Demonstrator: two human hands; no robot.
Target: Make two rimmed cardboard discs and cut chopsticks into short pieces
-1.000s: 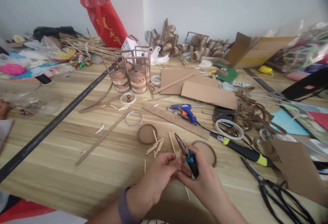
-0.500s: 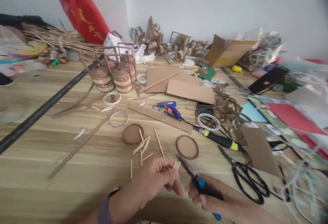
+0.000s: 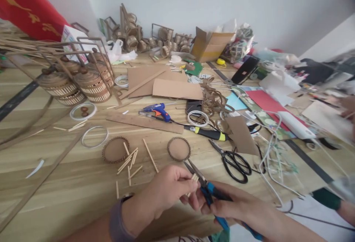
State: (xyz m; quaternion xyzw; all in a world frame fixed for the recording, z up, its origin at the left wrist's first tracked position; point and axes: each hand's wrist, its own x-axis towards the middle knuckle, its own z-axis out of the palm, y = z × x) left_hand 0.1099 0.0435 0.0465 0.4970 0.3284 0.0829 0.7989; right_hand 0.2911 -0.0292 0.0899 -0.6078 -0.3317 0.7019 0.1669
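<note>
My left hand (image 3: 174, 184) is closed, pinching a few short wooden sticks (image 3: 194, 178) between thumb and fingers. In my right hand (image 3: 235, 205) is a pair of blue and black scissors (image 3: 206, 187). Their blades are parted and lie right beside the stick ends; whether they touch is unclear. Beyond the hands sit two round cardboard discs with braided rims, one to the left (image 3: 115, 149) and one nearer the blades (image 3: 179, 149). Several loose cut sticks (image 3: 131, 160) are scattered by the left disc. A longer stick (image 3: 150, 155) lies between the two discs.
Black-handled scissors (image 3: 235, 164) lie to the right, below a yellow and black tool (image 3: 210, 133). A blue glue gun (image 3: 156, 111) rests on the table behind. Lidded woven pots (image 3: 91, 83) stand at left. At far right appears another person's arm (image 3: 346, 212).
The view has swung to the right, so the table's things sit further left. The scissors have come closer to my left hand, their handles spread wider.
</note>
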